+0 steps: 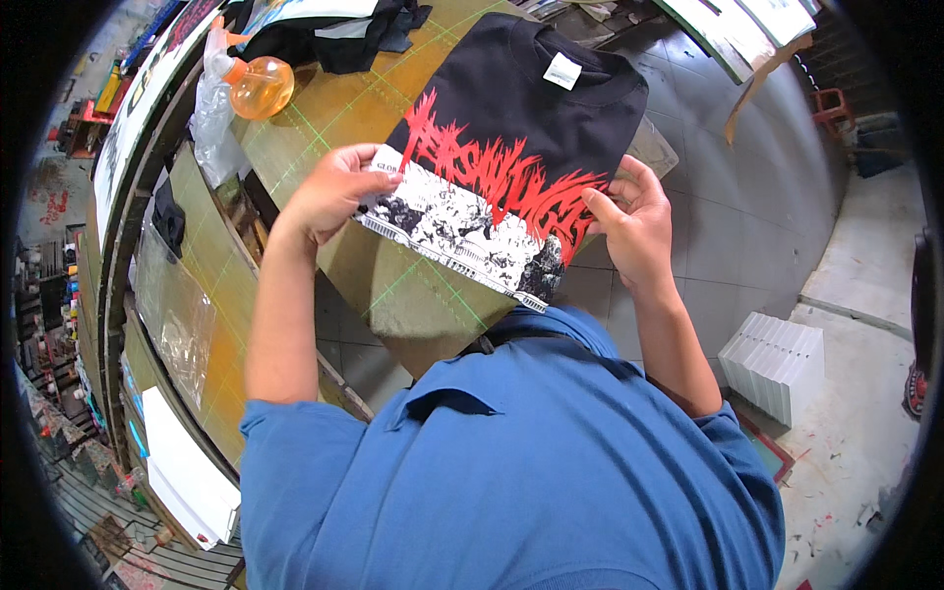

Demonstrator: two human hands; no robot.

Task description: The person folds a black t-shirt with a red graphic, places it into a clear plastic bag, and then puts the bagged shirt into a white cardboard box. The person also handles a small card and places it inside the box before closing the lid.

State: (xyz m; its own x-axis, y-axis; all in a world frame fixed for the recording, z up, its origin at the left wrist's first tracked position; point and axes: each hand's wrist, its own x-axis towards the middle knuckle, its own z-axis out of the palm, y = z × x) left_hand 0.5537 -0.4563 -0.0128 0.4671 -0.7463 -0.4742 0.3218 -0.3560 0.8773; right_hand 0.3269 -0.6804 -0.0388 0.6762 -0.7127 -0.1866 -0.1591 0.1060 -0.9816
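Two pinches, by my left hand and right hand, hold opposite sides of the folded T-shirt over the tabletop's right edge; even tension should keep it flat.

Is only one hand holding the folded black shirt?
No, the left hand grips the folded black shirt along its left side while the right hand grips its right side.
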